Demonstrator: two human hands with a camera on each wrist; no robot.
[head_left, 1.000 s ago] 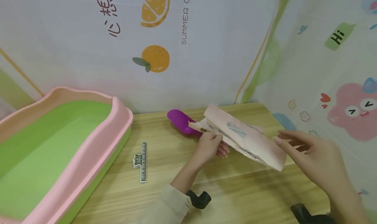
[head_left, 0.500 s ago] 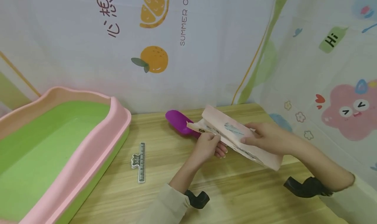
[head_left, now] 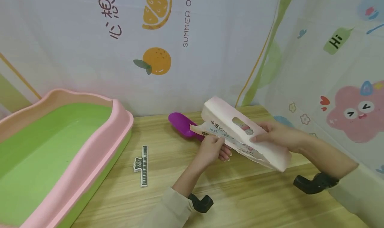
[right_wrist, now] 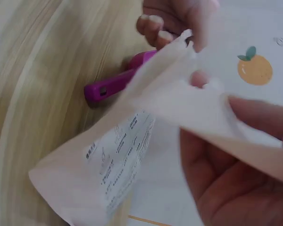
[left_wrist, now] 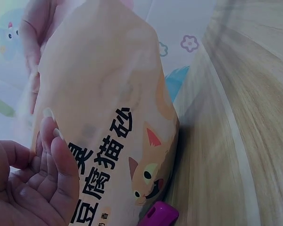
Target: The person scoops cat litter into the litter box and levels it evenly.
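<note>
A pale pink bag of cat litter (head_left: 222, 113) with an oval handle hole stands on the wooden table, its torn top parted into a gap. My left hand (head_left: 213, 148) pinches the bag's near edge between thumb and fingers. At the opposite side, my right hand (head_left: 277, 134) grips the top flap by the handle hole, thumb on the near face. The left wrist view shows the bag's printed front (left_wrist: 104, 84) with a cartoon cat. Behind the bag lies a purple scoop (head_left: 181, 124), its handle (right_wrist: 111, 86) visible in the right wrist view.
A litter tray (head_left: 90, 161) with a pink rim and green inside fills the left of the table. Between tray and bag lies a flat ruler-like clip (head_left: 144, 166) with a bear shape. Printed curtains (head_left: 210, 54) hang behind and at the right.
My right hand came in from the right, took the bag's far flap and pulled it away. The bag's mouth has widened. My left hand has kept its hold.
</note>
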